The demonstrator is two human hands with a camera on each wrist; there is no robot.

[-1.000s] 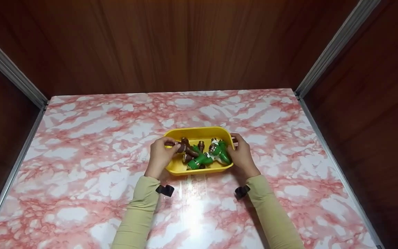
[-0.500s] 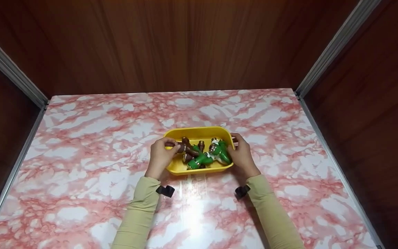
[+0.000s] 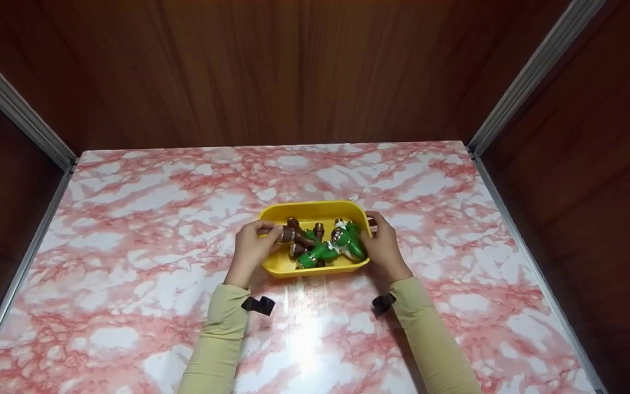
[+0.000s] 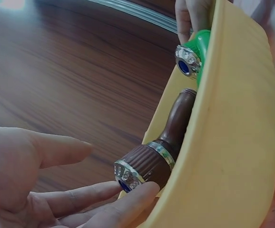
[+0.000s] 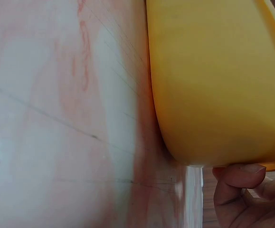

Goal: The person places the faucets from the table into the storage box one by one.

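Note:
A yellow tub (image 3: 318, 270) stands on the table with several glossy brown and green pieces inside. One brown piece (image 4: 151, 164) has a ribbed body, a smooth narrower neck and a silvery end with a blue centre; its exact kind is unclear. My left hand (image 3: 251, 249) is at the tub's left end; in the left wrist view its long fingers touch that brown piece's silvery end while the thumb stands apart. My right hand (image 3: 383, 246) grips the tub's right end, thumb near a green piece (image 3: 354, 241). The right wrist view shows curled fingers (image 5: 244, 178) against the yellow wall.
A red-and-white marbled table (image 3: 129, 230) lies under the tub. Brown wood-grain panels (image 3: 293, 71) rise behind it and at both sides, joined by metal strips (image 3: 534, 71). A black band (image 3: 258, 305) sits on each wrist.
My left hand and wrist have shifted slightly to the left at the tub's end. The right hand, the tub and its contents look almost the same.

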